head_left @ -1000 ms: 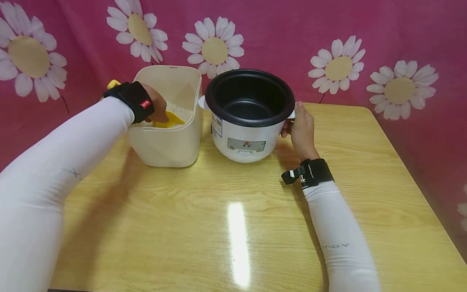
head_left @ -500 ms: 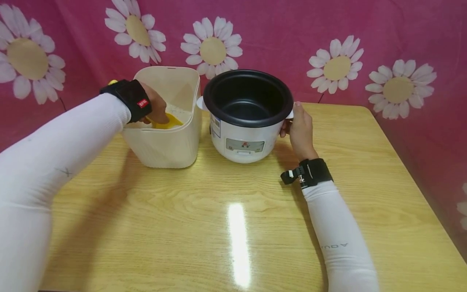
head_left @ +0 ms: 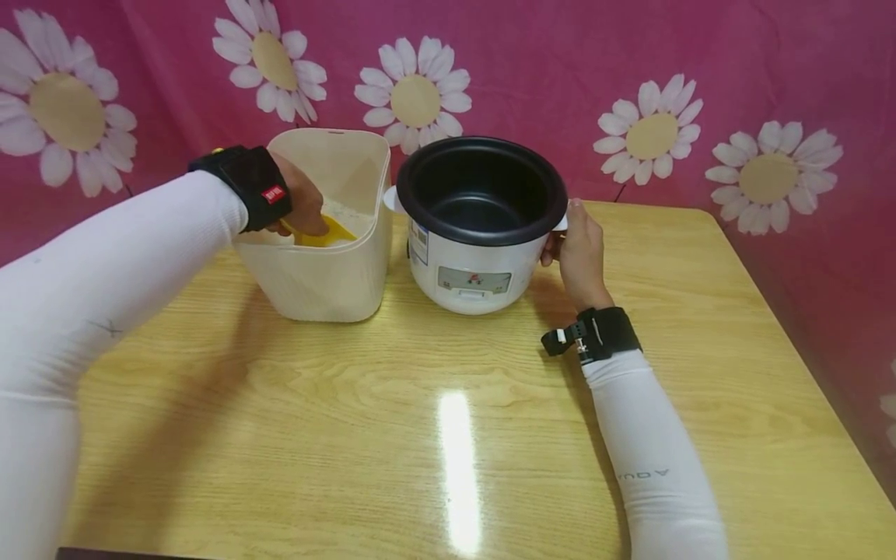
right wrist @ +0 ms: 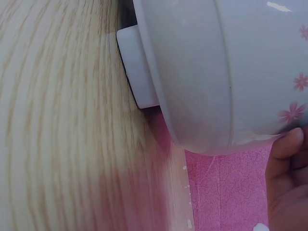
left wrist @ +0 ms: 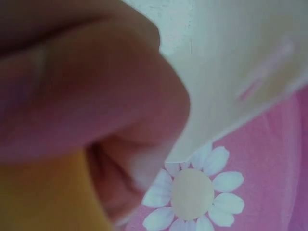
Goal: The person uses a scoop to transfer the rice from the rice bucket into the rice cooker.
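Note:
My left hand (head_left: pixel 299 196) reaches into a cream rice bin (head_left: pixel 318 288) and grips a yellow scoop (head_left: pixel 334 231). White grains that look like rice (left wrist: pixel 175 21) lie inside the bin. The scoop's lower end is hidden by the bin's front wall. To the right of the bin stands a white rice cooker (head_left: pixel 448 289), lidless, its dark inner pot (head_left: pixel 483 206) facing up. At the cooker's right side handle (head_left: pixel 562 223), my right hand (head_left: pixel 582 253) holds on, thumb on top and fingers below. Pink flowers decorate the cooker's side in the right wrist view.
Both containers stand close together towards the back of a wooden table (head_left: pixel 350 435). Behind the table hangs a pink cloth (head_left: pixel 532 70) with white daisies. The cooker's left handle (head_left: pixel 392 199) sits against the bin's rim or very near it.
My left forearm has swung a little outward to the left, while the hand stays in the bin with the scoop. The right hand and the cooker hold their place.

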### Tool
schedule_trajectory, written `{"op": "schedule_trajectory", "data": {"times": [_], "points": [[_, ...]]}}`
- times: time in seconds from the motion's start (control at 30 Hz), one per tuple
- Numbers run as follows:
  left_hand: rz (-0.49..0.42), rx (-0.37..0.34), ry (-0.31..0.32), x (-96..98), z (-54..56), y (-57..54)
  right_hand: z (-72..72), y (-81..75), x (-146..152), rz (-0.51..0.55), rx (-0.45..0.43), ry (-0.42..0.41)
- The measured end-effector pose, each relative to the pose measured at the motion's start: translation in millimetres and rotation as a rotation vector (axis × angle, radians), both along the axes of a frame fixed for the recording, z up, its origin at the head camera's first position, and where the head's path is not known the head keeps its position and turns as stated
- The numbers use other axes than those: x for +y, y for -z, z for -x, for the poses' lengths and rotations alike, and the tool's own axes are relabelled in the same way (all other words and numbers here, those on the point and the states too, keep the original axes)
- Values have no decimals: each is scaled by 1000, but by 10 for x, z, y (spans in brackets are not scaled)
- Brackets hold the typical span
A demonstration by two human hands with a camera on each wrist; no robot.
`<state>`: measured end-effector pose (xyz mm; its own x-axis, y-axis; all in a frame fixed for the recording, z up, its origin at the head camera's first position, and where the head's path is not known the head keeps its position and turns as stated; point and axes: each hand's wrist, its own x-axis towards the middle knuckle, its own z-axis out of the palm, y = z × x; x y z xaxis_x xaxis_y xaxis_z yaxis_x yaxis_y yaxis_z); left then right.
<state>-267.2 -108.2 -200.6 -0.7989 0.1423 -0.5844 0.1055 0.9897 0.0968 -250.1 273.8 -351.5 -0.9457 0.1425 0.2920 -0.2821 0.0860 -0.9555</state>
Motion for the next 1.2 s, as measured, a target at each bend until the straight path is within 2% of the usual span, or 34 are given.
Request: {"op": "schedule_trajectory", "data": {"times": [0.1,0.17,0.43,0.6,0.67,0.77,1.0,1.2], "points": [[-62,-15,-99,-17,-23,-12,2,0,-5,23,0,-6],[4,-52,-16,1,6,2,0,3,-7,21,0,-4],[94,-68,125,-91,57,11,-6,24,3,-5,-18,5],[79,-102,132,-170,109,15,-5,6,6,14,-21,1],[71,-119,116,-184,118,13,-6,1,5,17,-19,-2],[68,-121,92,-184,114,-8,-7,2,7,13,-23,1],[88,-121,116,-209,115,-78,-15,6,-1,15,-17,10],[74,-153,99,-308,126,-104,-5,9,-1,-1,-14,4]]}}
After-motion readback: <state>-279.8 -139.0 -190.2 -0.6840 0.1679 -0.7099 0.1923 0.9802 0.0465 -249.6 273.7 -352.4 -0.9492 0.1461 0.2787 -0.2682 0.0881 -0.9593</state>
